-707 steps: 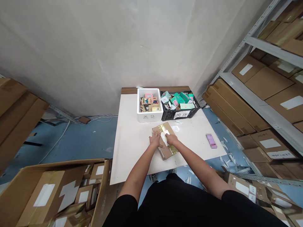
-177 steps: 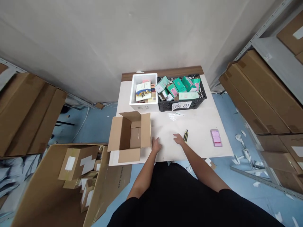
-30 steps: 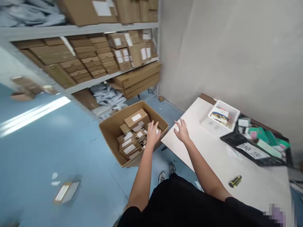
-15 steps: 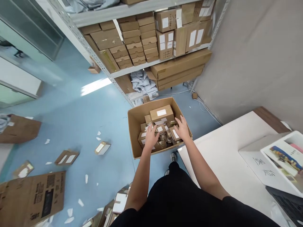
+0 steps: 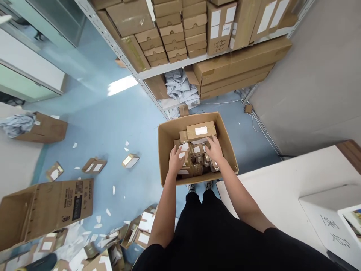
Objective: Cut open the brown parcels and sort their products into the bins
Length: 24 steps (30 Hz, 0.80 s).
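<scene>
A large open cardboard box stands on the floor in front of my feet. Small brown cartons with white labels fill its lower part, and a longer labelled carton lies on top at the far side. My left hand is inside the box on the left, fingers spread at a small carton; whether it touches is unclear. Over the right part of the contents, my right hand has its fingers apart, close to the long carton's near corner. Neither hand grips anything.
Metal shelving with stacked cartons stands beyond the box. To the right is a white table bearing a white box. An open carton, small parcels and paper scraps lie on the floor at left.
My view has shifted, so the shelving sits higher in the picture. The right hand has moved inward from the box's right side. Both my shoes now show below the box.
</scene>
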Available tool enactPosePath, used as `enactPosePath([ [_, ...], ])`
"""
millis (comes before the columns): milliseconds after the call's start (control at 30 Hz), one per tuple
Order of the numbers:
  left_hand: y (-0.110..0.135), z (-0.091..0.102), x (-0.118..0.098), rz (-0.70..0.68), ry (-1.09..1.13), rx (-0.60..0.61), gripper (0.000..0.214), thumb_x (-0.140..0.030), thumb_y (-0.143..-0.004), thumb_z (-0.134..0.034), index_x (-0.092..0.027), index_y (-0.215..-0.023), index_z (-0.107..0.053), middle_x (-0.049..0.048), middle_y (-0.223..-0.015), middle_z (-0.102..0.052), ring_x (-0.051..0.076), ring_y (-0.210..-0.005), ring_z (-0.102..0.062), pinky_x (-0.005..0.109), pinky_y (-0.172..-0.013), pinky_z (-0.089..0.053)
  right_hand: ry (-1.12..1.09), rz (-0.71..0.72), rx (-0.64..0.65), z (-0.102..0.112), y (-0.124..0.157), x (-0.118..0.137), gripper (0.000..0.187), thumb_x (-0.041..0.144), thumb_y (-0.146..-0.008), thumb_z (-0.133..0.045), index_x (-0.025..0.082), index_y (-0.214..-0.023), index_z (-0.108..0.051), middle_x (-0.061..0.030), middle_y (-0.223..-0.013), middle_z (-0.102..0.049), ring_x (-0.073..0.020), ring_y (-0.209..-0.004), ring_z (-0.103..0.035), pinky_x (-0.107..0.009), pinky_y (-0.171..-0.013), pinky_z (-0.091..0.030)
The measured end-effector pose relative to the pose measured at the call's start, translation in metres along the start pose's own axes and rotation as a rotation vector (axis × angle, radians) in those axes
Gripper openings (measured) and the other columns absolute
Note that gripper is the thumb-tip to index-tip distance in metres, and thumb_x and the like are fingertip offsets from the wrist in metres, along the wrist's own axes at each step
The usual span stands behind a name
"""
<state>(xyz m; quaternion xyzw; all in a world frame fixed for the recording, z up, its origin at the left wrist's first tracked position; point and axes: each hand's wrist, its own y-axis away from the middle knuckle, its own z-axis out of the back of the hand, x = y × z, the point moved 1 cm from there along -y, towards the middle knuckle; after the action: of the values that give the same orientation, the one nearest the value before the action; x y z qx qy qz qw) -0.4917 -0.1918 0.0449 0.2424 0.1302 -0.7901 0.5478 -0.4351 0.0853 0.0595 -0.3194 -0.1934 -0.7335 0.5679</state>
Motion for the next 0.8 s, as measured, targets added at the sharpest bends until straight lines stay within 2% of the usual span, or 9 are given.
enactPosePath([
  [100,-0.004,-0.009,0.034,0.077,0.001,0.036,0.063,-0.028,-0.093,-0.065,-0.023,-0.154,-0.051,0.0143,-0.17,-0.036,0.035,-0.156,-0.035,0.054,-0.125,-0.038,0.032,0.007,0.073,-0.021,-0.008,0.01,0.061,0.027,-0.096,-0.059,0.025,-0.156,-0.053,-0.0098,-0.17,-0.036,-0.0333,-0.158,-0.029,-0.056,-0.128,-0.032],
  [200,-0.011,-0.027,0.073,0.144,0.021,0.117,0.064,-0.028,-0.092,-0.066,-0.021,-0.154,-0.051,0.0171,-0.17,-0.036,0.036,-0.156,-0.037,0.053,-0.125,-0.038,0.067,0.012,0.135,-0.045,-0.014,0.017,0.062,0.026,-0.095,-0.059,0.026,-0.157,-0.052,-0.0096,-0.171,-0.034,-0.0337,-0.158,-0.03,-0.057,-0.128,-0.032],
  [333,-0.018,-0.066,0.129,0.314,0.06,0.321,0.07,-0.032,-0.088,-0.074,-0.019,-0.153,-0.052,0.0198,-0.17,-0.035,0.037,-0.157,-0.035,0.049,-0.123,-0.039,0.106,0.009,0.208,-0.082,-0.023,0.018,0.063,0.025,-0.095,-0.06,0.025,-0.157,-0.051,-0.0103,-0.172,-0.03,-0.0331,-0.158,-0.03,-0.055,-0.128,-0.032],
  [467,-0.022,-0.109,0.182,0.468,0.109,0.476,0.081,-0.034,-0.079,-0.081,-0.016,-0.152,-0.052,0.0236,-0.171,-0.033,0.039,-0.156,-0.036,0.048,-0.124,-0.036,0.147,-0.061,0.29,-0.13,-0.029,0.013,0.062,0.027,-0.095,-0.061,0.024,-0.156,-0.052,-0.0125,-0.17,-0.035,-0.0336,-0.156,-0.034,-0.053,-0.125,-0.036],
  [633,-0.031,-0.158,0.228,0.566,0.156,0.448,0.088,-0.024,-0.068,-0.082,-0.012,-0.15,-0.052,0.0276,-0.167,-0.037,0.042,-0.155,-0.037,0.054,-0.125,-0.033,0.226,-0.2,0.442,-0.192,-0.018,-0.007,0.064,0.026,-0.092,-0.066,0.022,-0.155,-0.053,-0.0155,-0.166,-0.041,-0.0325,-0.149,-0.045,-0.048,-0.12,-0.043],
  [700,-0.035,-0.175,0.238,0.588,0.162,0.429,0.088,-0.022,-0.065,-0.082,-0.011,-0.148,-0.054,0.0274,-0.167,-0.037,0.043,-0.156,-0.034,0.056,-0.125,-0.031,0.251,-0.247,0.473,-0.213,-0.009,-0.018,0.066,0.023,-0.091,-0.066,0.021,-0.155,-0.052,-0.0156,-0.163,-0.045,-0.0308,-0.147,-0.048,-0.046,-0.119,-0.043],
  [800,-0.037,-0.196,0.247,0.569,0.172,0.397,0.086,-0.023,-0.063,-0.082,-0.015,-0.144,-0.057,0.0222,-0.169,-0.035,0.042,-0.159,-0.026,0.057,-0.124,-0.033,0.271,-0.309,0.51,-0.24,0.004,-0.035,0.068,0.021,-0.091,-0.066,0.022,-0.156,-0.05,-0.0147,-0.158,-0.05,-0.0298,-0.142,-0.053,-0.044,-0.116,-0.045],
])
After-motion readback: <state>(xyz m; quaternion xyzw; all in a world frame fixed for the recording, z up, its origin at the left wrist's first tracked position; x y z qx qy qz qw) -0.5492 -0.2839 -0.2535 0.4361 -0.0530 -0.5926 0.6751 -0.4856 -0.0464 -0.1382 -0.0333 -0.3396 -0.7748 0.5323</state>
